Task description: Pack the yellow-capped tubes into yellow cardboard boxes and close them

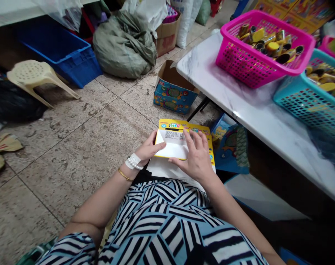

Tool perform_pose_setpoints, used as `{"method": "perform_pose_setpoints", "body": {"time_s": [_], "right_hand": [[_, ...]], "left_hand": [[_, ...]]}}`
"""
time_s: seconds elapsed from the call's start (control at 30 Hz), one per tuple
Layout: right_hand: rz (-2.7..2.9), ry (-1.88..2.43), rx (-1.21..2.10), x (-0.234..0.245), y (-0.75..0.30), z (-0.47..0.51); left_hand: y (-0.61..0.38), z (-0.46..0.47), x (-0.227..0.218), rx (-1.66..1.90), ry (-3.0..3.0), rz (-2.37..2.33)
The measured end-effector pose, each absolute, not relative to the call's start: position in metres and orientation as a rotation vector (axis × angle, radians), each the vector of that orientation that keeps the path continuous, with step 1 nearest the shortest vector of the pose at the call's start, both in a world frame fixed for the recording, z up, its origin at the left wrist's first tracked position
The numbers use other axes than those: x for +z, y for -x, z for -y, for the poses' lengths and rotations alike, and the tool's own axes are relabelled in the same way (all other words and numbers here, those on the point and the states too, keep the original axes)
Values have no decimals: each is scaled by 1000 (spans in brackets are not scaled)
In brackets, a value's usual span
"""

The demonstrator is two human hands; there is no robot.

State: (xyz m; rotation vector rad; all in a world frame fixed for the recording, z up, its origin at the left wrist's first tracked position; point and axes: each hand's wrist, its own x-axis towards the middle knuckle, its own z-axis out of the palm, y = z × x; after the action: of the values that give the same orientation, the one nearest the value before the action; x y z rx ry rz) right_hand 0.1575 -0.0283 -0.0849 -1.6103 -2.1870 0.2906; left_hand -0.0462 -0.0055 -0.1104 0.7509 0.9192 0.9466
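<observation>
A yellow printed card [184, 127] is held low over the person's lap, with a white paper slip [173, 147] laid on it and a looser white sheet [167, 168] showing beneath. The left hand [150, 148] is pressed against the slip's left edge, its fingers [159, 145] kept together and flat. The right hand [194, 156] is laid across the slip and card, its fingers [195, 141] spread wide; neither hand is closed around anything.

To the right, the long edge of a marble-patterned bench [239, 94] is seen running diagonally just beyond the card. A pink basket [255, 62] and a teal basket [297, 88], both filled with small yellow-and-black items, are set on it. Below that edge, a printed cardboard box [173, 92] is placed on the floor, near the far side of the card. A wide stretch of tiled floor [73, 154] is seen to the left of the hands. Beyond it, a plastic stool [36, 75], a blue crate [59, 60] and a grey-green sack [124, 46] are placed well apart from the hands.
</observation>
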Motion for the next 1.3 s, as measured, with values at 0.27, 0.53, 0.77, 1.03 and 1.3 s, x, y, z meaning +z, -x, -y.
{"method": "perform_pose_setpoints", "body": {"time_s": [0.27,0.53,0.77,1.03,1.3], "right_hand": [[2385,1572,177,-79,-162,38],[2461,1490,158,-78,-159,41],[1895,1662,375,-89,-171,40],[878,1326,1569,-60,-202,49],[1112,1106,1352,-74,-222,62]], "left_hand": [[52,-1,-109,852,-872,-946],[43,-13,-108,805,-838,-1014],[23,5,-117,1260,-725,-1194],[35,21,-70,1506,-909,-821],[44,13,-67,1463,-742,-615]]}}
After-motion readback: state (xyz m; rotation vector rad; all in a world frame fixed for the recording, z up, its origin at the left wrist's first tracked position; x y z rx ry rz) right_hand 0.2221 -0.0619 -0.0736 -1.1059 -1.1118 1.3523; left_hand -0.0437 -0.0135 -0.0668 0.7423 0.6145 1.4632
